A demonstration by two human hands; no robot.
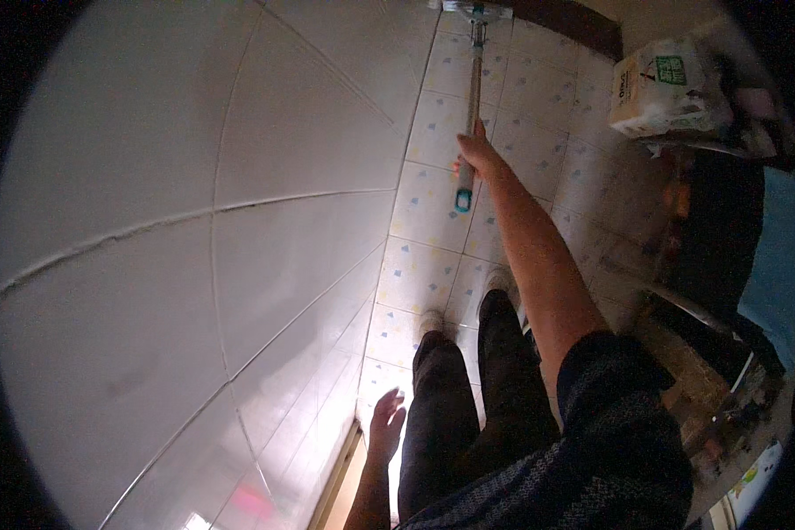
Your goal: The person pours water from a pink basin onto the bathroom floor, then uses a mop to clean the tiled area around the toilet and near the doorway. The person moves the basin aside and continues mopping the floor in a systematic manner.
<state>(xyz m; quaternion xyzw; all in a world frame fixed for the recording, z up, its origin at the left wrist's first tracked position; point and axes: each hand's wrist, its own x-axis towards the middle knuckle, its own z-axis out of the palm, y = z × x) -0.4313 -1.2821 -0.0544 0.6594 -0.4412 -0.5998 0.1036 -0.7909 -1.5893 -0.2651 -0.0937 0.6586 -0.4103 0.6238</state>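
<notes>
My right hand (pixel 480 152) is closed around the grey handle of a mop (pixel 476 86), a little above its teal end loop. The mop stretches away from me over the tiled floor (pixel 430 265). At the top of the picture is its pale, wide head, partly cut off by the frame edge, with a teal joint. My left hand (pixel 387 421) hangs low beside my left leg, near the wall, holding nothing, with its fingers loosely apart.
A white tiled wall (pixel 298 265) runs along my left. At the far right sits a plastic-wrapped package (pixel 662 86) bearing writing. Below it are dark items and a light blue cloth or sheet (pixel 775 258). A dark brown strip (pixel 570 23) edges the floor's far end.
</notes>
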